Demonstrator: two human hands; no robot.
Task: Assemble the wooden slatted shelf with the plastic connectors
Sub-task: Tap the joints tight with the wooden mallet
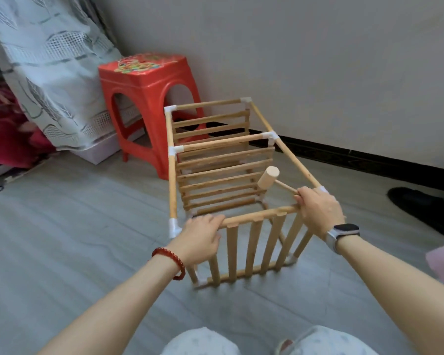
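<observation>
A: Shelf pos.?
B: Shelf frame (215, 160) lies on its side on floor, long axis pointing away from me twd red stool (144, 80).
A: Hands?
B: My left hand (200, 237) curls round near rail; right hand (318, 208) grips rail plus mallet (268, 178) handle.

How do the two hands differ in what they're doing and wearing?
The left hand grips only the shelf's near rail; the right hand grips that rail's other end while also holding a wooden mallet. The left wrist wears a red bead bracelet, the right a watch. Both are palm-down on the same rail.
</observation>
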